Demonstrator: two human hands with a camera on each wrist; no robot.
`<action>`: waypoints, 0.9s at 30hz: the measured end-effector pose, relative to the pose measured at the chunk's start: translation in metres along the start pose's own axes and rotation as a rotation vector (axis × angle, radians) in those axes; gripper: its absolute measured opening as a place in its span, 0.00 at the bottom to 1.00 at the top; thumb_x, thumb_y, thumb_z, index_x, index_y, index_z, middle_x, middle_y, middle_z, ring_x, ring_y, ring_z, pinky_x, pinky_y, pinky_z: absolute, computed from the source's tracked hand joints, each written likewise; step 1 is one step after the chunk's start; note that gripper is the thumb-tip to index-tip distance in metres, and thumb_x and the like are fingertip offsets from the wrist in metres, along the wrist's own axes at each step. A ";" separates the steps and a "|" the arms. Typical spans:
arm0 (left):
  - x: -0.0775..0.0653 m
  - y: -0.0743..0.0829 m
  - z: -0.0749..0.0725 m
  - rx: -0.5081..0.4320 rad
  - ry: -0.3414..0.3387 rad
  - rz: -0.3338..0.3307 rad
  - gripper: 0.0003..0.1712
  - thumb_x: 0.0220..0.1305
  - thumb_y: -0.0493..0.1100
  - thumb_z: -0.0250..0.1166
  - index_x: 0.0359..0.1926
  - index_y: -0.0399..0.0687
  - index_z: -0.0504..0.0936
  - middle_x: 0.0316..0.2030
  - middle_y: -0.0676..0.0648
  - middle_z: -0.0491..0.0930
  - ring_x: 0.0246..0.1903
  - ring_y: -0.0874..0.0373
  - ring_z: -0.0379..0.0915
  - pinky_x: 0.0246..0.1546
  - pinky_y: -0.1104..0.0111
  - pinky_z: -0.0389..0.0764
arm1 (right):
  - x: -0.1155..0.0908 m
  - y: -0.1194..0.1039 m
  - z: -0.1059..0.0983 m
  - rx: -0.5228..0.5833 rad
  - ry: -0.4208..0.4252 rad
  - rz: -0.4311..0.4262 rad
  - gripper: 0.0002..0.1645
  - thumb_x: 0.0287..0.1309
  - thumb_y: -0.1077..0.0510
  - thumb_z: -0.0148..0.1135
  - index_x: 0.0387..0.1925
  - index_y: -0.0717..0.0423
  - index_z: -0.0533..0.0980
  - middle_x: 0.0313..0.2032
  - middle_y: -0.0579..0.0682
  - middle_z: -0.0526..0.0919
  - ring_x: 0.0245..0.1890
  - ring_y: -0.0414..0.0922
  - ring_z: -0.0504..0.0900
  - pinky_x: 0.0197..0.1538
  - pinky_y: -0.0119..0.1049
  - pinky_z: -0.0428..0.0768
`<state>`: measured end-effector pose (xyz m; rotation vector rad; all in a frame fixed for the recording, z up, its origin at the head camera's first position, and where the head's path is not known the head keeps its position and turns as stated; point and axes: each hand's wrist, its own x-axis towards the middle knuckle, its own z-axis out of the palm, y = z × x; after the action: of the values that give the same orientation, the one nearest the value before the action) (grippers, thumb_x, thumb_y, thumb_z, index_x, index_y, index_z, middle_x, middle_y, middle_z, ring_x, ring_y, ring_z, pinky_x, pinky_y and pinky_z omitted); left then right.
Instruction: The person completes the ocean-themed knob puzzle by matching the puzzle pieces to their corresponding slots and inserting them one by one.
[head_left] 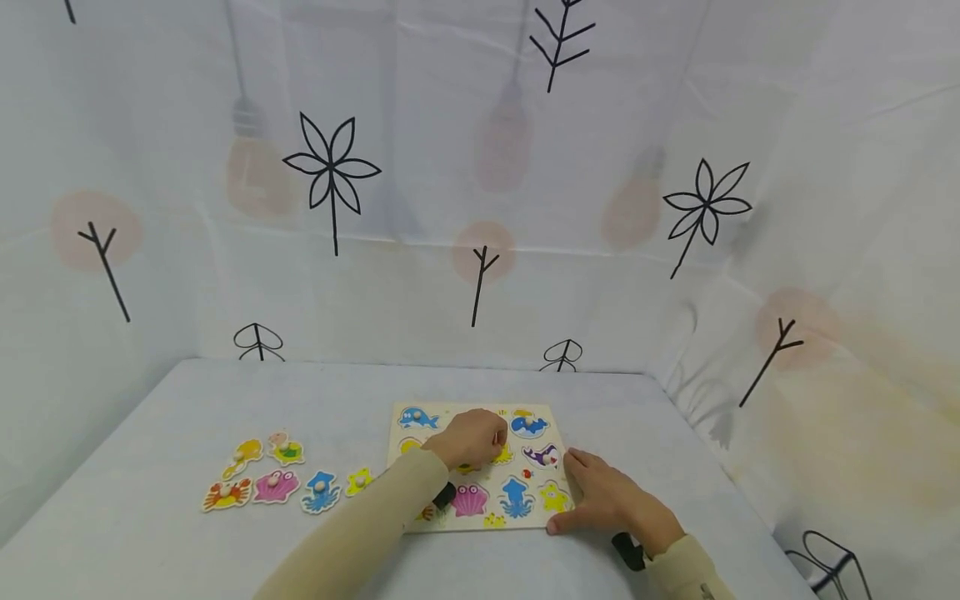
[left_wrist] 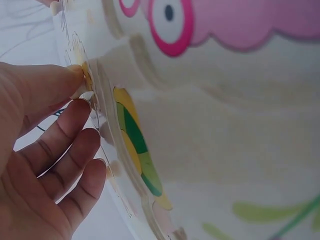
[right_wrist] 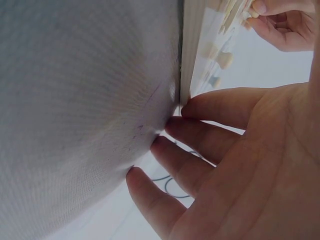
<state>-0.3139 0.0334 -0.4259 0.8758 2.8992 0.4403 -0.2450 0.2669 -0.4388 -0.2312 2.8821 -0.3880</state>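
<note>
A wooden puzzle board [head_left: 495,502] with sea-animal pictures lies on the table. Over its middle, my left hand [head_left: 468,437] pinches the small knob of a yellow puzzle piece [head_left: 504,455] between thumb and forefinger. In the left wrist view the pale knob [left_wrist: 87,95] shows between the fingertips, the other fingers loosely bent. My right hand [head_left: 606,497] rests at the board's right edge, fingers extended and thumb at the near corner; in the right wrist view its fingertips [right_wrist: 192,106] touch the board's side and the cloth. A blue dolphin [head_left: 417,417] and a purple orca [head_left: 542,457] with knobs sit in the board.
Left of the board lie loose knobbed pieces: a yellow seahorse [head_left: 244,456], a turtle [head_left: 287,450], a red crab [head_left: 227,495], a pink shell [head_left: 276,487], a blue squid [head_left: 321,492] and a yellow star [head_left: 359,481]. A patterned white cloth [head_left: 420,292] hangs behind the table.
</note>
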 end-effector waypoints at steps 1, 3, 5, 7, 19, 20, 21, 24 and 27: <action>0.000 0.000 0.000 -0.006 -0.006 -0.004 0.02 0.62 0.44 0.63 0.32 0.55 0.80 0.28 0.58 0.75 0.29 0.63 0.68 0.36 0.69 0.73 | 0.000 0.000 0.000 0.003 -0.002 0.001 0.77 0.19 0.20 0.70 0.70 0.59 0.59 0.69 0.58 0.59 0.67 0.59 0.58 0.64 0.58 0.59; -0.001 -0.002 0.000 -0.014 -0.015 -0.009 0.01 0.62 0.44 0.63 0.35 0.55 0.81 0.30 0.58 0.75 0.29 0.63 0.68 0.36 0.69 0.73 | 0.000 0.000 0.000 0.005 -0.006 0.005 0.77 0.19 0.20 0.70 0.70 0.58 0.59 0.69 0.58 0.59 0.67 0.59 0.58 0.64 0.58 0.59; -0.002 -0.003 0.000 -0.016 -0.020 -0.013 0.05 0.62 0.46 0.64 0.39 0.55 0.81 0.31 0.58 0.76 0.30 0.63 0.69 0.38 0.69 0.73 | -0.001 0.000 0.001 0.002 -0.008 0.010 0.77 0.19 0.20 0.70 0.70 0.58 0.59 0.69 0.58 0.59 0.67 0.59 0.58 0.64 0.59 0.59; -0.004 -0.005 0.000 -0.009 -0.020 -0.014 0.09 0.62 0.48 0.64 0.43 0.55 0.80 0.33 0.59 0.75 0.32 0.63 0.68 0.40 0.69 0.73 | -0.001 0.000 0.001 -0.004 -0.007 0.010 0.77 0.18 0.20 0.70 0.70 0.57 0.59 0.69 0.58 0.59 0.67 0.59 0.58 0.64 0.59 0.59; -0.032 -0.022 -0.006 0.070 0.045 0.075 0.11 0.63 0.49 0.62 0.45 0.52 0.81 0.29 0.59 0.77 0.23 0.66 0.67 0.30 0.69 0.71 | -0.002 0.000 0.003 -0.010 -0.005 0.011 0.77 0.19 0.21 0.71 0.70 0.57 0.60 0.69 0.59 0.59 0.67 0.60 0.58 0.63 0.60 0.59; -0.035 -0.023 -0.007 0.074 0.046 0.077 0.12 0.63 0.50 0.63 0.45 0.52 0.82 0.29 0.59 0.77 0.24 0.66 0.67 0.30 0.69 0.72 | -0.002 0.000 0.003 -0.011 -0.004 0.011 0.77 0.18 0.21 0.71 0.70 0.57 0.59 0.69 0.59 0.59 0.67 0.60 0.58 0.63 0.60 0.59; -0.038 -0.023 -0.008 0.078 0.046 0.077 0.13 0.62 0.50 0.63 0.46 0.52 0.82 0.30 0.59 0.78 0.24 0.66 0.67 0.32 0.68 0.72 | -0.002 -0.001 0.002 -0.011 -0.003 0.010 0.77 0.18 0.21 0.71 0.70 0.57 0.59 0.69 0.59 0.59 0.67 0.60 0.58 0.63 0.60 0.59; -0.047 -0.026 -0.010 0.077 0.050 0.081 0.15 0.61 0.52 0.64 0.46 0.52 0.82 0.31 0.58 0.78 0.26 0.65 0.67 0.35 0.67 0.73 | -0.001 -0.001 0.002 -0.014 -0.003 0.012 0.78 0.18 0.20 0.70 0.70 0.57 0.59 0.69 0.58 0.59 0.68 0.59 0.58 0.64 0.59 0.59; -0.058 -0.032 -0.012 0.069 0.064 0.071 0.15 0.61 0.53 0.64 0.46 0.52 0.81 0.30 0.58 0.76 0.26 0.64 0.66 0.34 0.69 0.72 | 0.000 -0.002 0.001 -0.016 -0.003 0.005 0.78 0.18 0.20 0.70 0.70 0.58 0.59 0.69 0.57 0.59 0.68 0.59 0.58 0.64 0.59 0.59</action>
<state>-0.2847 -0.0270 -0.4237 0.9955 2.9650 0.3828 -0.2450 0.2652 -0.4391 -0.2264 2.8836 -0.3639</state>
